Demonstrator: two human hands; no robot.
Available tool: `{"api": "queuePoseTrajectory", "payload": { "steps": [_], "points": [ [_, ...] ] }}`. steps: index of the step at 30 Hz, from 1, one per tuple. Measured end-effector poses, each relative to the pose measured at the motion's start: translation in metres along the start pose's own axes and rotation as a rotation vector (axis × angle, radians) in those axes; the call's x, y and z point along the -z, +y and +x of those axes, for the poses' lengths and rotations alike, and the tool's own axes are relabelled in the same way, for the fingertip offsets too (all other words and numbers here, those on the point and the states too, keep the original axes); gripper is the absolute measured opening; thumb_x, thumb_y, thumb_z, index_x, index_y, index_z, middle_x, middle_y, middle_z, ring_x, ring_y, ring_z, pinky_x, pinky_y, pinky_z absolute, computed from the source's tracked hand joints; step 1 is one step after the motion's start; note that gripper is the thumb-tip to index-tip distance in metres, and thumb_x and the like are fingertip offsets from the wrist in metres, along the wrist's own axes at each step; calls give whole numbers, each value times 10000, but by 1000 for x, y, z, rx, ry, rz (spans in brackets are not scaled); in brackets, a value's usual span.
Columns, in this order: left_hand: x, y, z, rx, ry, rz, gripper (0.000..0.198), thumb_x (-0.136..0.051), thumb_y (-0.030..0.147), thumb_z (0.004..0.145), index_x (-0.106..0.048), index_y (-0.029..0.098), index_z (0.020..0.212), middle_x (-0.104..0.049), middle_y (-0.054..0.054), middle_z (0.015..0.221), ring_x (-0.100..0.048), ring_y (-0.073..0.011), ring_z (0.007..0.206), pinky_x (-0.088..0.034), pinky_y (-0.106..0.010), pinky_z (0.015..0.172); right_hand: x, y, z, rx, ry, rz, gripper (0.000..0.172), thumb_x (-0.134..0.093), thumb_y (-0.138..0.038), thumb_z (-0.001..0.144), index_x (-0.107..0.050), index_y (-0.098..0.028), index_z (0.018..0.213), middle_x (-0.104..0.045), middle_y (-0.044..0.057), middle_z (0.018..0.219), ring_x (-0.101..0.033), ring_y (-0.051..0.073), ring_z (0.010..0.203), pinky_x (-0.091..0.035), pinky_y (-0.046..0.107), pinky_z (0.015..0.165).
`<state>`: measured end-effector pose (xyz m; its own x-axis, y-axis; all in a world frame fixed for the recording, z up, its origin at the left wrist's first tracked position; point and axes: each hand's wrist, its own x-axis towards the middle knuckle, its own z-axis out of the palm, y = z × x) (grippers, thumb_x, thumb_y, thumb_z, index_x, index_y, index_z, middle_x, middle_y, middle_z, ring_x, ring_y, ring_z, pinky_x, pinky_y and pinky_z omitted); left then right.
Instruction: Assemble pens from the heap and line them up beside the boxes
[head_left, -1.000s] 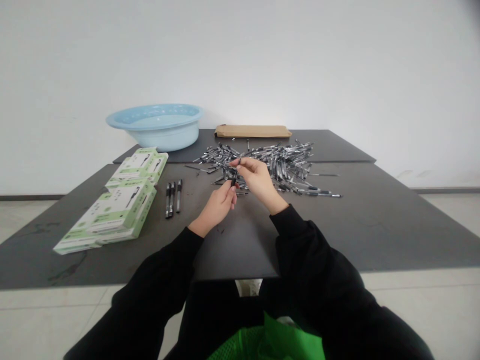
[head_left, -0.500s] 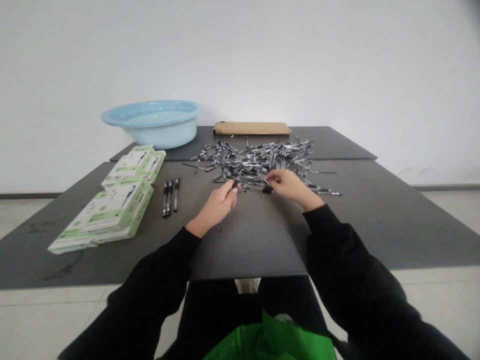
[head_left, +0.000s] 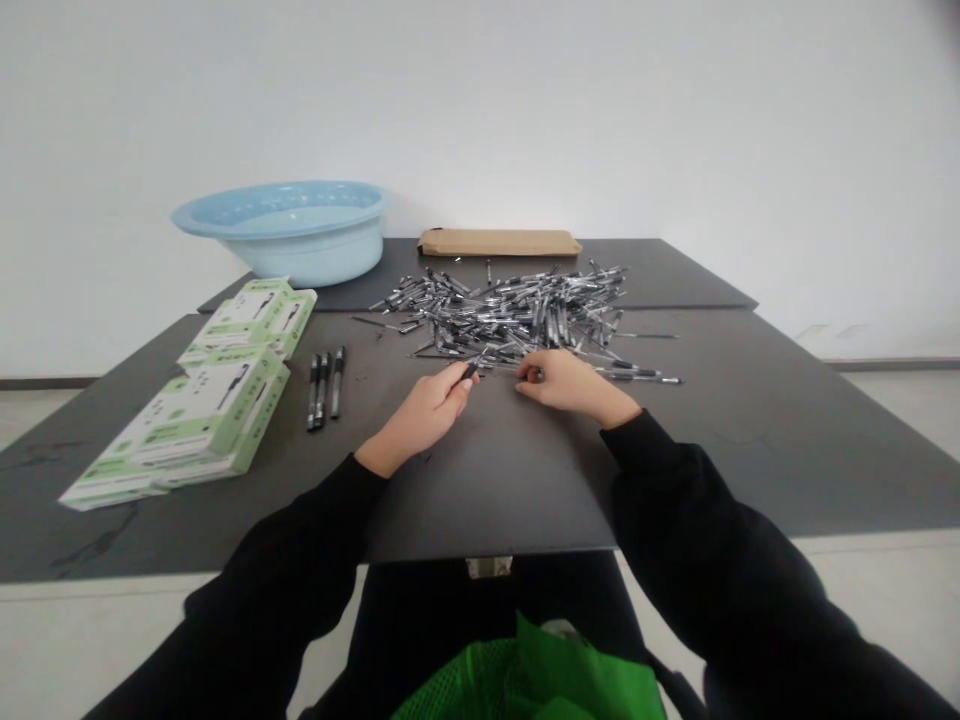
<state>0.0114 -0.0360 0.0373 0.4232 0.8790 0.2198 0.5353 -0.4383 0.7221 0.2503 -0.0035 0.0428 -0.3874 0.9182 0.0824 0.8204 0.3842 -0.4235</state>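
Note:
My left hand (head_left: pixel 431 405) is closed round the black grip of a pen (head_left: pixel 470 371), its tip pointing up and away toward the pile. To its right, my right hand (head_left: pixel 566 385) is curled at the front edge of the pile, with a small black piece that looks like a pen cap (head_left: pixel 536 375) between its fingers. Just beyond both hands spreads a heap of clear pens with black grips (head_left: pixel 517 312). Left of my left hand, three black-capped pens (head_left: pixel 323 390) lie side by side, apart from the heap.
White and green pen boxes (head_left: pixel 199 405) are stacked on the left of the dark table (head_left: pixel 495 490). Behind them stands a light blue basin (head_left: pixel 300 250). A flat brown cardboard piece (head_left: pixel 499 243) lies at the back near the wall.
My right hand has drawn slightly closer and left, and its fingers have closed on the small black piece that lay by the pile. The view has shifted a little; my left hand keeps its pen.

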Motion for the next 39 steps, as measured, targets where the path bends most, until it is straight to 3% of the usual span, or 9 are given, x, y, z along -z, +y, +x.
{"api": "queuePoseTrajectory", "payload": {
  "steps": [12,17,24,34,39],
  "points": [
    [0,1,0,-9,10,52,279,-386,341,958,-612,184,1003,-570,23,593,-578,-160,604,-431,-258,652,-11,2,3,37,-9,14,118,-609,-165,789,-720,-185,824,-724,48,799,-629,174,729,-429,264,691],
    [0,1,1,-20,-22,69,262,-405,330,957,-622,185,987,-565,23,589,-590,-166,624,-434,-253,663,-6,3,6,36,103,318,124,-624,-241,808,-709,-154,828,-700,39,761,-599,153,685,-431,269,660],
    [-1,-3,1,-37,-49,116,266,-419,319,957,-639,186,1022,-599,4,658,-586,-171,636,-420,-256,661,4,-8,5,-14,223,876,321,-724,-455,737,-688,-158,854,-554,-45,577,-430,83,484,-351,237,487],
    [-1,-4,2,-57,-75,136,276,-406,332,962,-632,184,1022,-695,-41,875,-652,-199,805,-439,-269,736,-10,-20,6,-17,197,1013,364,-782,-459,688,-702,-147,857,-527,-54,591,-403,65,516,-309,234,496],
    [-1,-3,1,-56,-81,138,273,-401,319,970,-628,177,1027,-691,-39,858,-646,-188,778,-432,-264,725,-11,-20,6,-32,149,1078,363,-780,-456,699,-698,-155,886,-549,-47,627,-406,63,510,-311,238,491]
  ]
}}
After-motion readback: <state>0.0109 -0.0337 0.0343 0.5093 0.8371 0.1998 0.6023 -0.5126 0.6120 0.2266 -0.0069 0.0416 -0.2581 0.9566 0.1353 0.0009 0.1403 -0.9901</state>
